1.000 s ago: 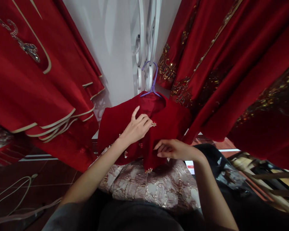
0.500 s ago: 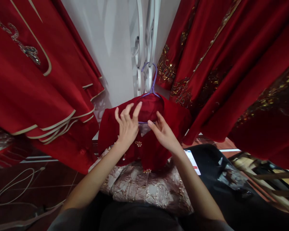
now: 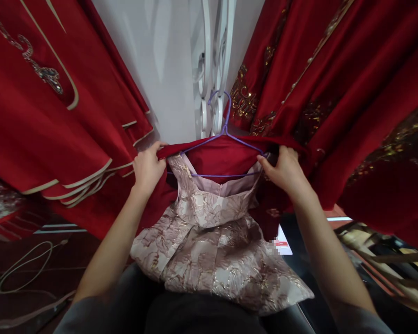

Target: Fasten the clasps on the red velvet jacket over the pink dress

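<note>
A red jacket [image 3: 212, 155] is spread wide behind a purple hanger [image 3: 225, 121]. My left hand [image 3: 148, 168] is closed on the jacket's left edge, thumb and fingers pinching the cloth. On the other side my right hand [image 3: 286, 169] grips the jacket, its thumb pointing in toward the hanger's end. Between my hands a pale pink and gold brocade dress [image 3: 209, 246] hangs by its shoulder straps on the hanger. Its skirt spreads over my lap. The hanger's lower bar crosses the dress's neckline.
Red garments with pale piping [image 3: 73, 116] hang at the left. More red garments with gold embroidery [image 3: 334, 116] hang at the right. White scrollwork metal [image 3: 205, 69] stands ahead. A phone [image 3: 284, 246] lies right of the dress, and a white cable [image 3: 24, 260] on the floor.
My hands have moved apart and taken hold of the jacket's two sides. The jacket front, which covered the dress top, is now drawn open, showing the dress bodice and the hanger.
</note>
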Tool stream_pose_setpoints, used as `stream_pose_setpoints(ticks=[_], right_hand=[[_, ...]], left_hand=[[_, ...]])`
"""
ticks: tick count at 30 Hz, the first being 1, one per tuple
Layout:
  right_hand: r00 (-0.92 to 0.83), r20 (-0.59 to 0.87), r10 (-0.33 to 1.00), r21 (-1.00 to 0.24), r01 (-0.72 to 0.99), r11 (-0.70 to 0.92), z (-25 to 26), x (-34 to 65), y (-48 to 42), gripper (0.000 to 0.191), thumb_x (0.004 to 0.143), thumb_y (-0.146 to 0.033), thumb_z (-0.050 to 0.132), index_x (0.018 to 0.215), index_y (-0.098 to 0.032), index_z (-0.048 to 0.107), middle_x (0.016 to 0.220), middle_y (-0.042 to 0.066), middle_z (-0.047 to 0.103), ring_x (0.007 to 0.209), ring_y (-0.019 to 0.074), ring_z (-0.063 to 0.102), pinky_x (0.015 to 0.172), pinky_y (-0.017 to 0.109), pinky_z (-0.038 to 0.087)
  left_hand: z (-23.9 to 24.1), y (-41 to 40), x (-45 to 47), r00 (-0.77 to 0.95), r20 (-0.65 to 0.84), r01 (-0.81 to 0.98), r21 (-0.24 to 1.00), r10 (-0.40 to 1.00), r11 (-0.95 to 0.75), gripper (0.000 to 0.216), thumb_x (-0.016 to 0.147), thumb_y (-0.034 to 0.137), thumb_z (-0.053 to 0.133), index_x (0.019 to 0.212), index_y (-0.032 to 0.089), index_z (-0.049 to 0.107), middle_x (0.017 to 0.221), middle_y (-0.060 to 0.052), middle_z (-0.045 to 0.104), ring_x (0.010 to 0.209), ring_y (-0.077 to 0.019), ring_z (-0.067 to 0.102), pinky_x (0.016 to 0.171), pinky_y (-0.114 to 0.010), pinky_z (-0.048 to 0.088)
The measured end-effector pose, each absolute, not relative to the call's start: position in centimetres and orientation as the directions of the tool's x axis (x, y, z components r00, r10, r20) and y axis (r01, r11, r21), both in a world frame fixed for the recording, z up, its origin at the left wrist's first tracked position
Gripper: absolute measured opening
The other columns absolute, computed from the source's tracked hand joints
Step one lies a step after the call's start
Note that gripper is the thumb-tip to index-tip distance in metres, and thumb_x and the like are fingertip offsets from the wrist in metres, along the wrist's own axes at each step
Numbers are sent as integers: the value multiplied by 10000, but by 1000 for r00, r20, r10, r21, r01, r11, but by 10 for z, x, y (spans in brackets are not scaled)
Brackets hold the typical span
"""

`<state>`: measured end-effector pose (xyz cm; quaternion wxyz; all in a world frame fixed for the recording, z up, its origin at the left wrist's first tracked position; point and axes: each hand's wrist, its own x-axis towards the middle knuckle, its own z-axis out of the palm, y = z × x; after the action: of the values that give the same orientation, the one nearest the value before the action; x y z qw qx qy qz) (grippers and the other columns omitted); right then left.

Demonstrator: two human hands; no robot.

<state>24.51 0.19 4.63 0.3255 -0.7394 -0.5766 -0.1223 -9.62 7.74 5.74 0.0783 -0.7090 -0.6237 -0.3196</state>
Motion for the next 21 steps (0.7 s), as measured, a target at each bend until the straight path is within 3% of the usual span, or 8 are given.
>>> stream_pose_setpoints(ticks=[3, 7, 10, 13, 16, 18, 21], right_hand=[[307, 446, 841, -224, 948, -227, 49, 261, 19, 543, 802, -529, 596, 1096, -73, 583, 1112, 242, 596, 1124, 385, 525, 962, 509, 408], [186, 200, 962, -108, 980, -167, 60, 274, 21, 521, 774, -641, 565, 905, -142, 639, 961, 169, 660, 964, 320, 610, 823, 389, 472], [124, 77, 989, -167, 980, -110, 68, 276, 11, 533, 722, -725, 562, 721, -193, 603, 766, 88, 655, 741, 245, 623, 650, 314, 452], [88, -43, 995, -253, 963, -96, 70, 279, 2, 557, 713, -755, 545, 592, -212, 545, 595, 22, 594, 590, 193, 574, 534, 281, 386], [1, -129, 992, -343, 938, -45, 69, 286, -3, 525, 712, -727, 576, 618, -211, 604, 622, 12, 637, 626, 198, 603, 549, 275, 411], [-64, -146, 987, -407, 914, -1, 67, 289, -6, 473, 709, -684, 616, 731, -215, 667, 747, 19, 701, 726, 214, 643, 618, 274, 460], [-19, -36, 999, -434, 901, 1, 60, 290, -12, 506, 712, -651, 641, 935, -197, 665, 896, 55, 722, 817, 240, 661, 690, 301, 500]], left_hand=[[52, 89, -101, -2, 518, 915, 345, 855, -207, 407, 778, 175, 531, 1144, 279, 677, 845, -48, 733, 863, -282, 678, 777, -341, 480], [47, 108, -120, 59, 414, 830, 486, 909, -275, 330, 753, 245, 554, 1030, 194, 725, 893, -66, 745, 866, -249, 673, 756, -284, 493], [47, 117, -138, 115, 318, 710, 637, 941, -302, 333, 742, 319, 555, 970, 147, 726, 849, -61, 742, 775, -224, 665, 672, -263, 510], [49, 122, -154, 137, 137, 640, 744, 981, -193, 319, 698, 369, 585, 884, 150, 722, 749, -33, 722, 664, -203, 647, 588, -260, 510], [46, 123, -167, 159, -15, 733, 672, 987, -108, 238, 637, 371, 620, 730, 168, 700, 657, -9, 689, 638, -211, 645, 564, -260, 512], [41, 121, -174, 266, -118, 801, 579, 957, -151, 214, 611, 392, 655, 662, 186, 679, 634, 0, 682, 672, -228, 660, 598, -268, 528], [33, 111, -180, 513, -269, 767, 571, 815, -293, 382, 584, 429, 745, 896, 211, 713, 868, -26, 746, 854, -253, 694, 733, -300, 558]])
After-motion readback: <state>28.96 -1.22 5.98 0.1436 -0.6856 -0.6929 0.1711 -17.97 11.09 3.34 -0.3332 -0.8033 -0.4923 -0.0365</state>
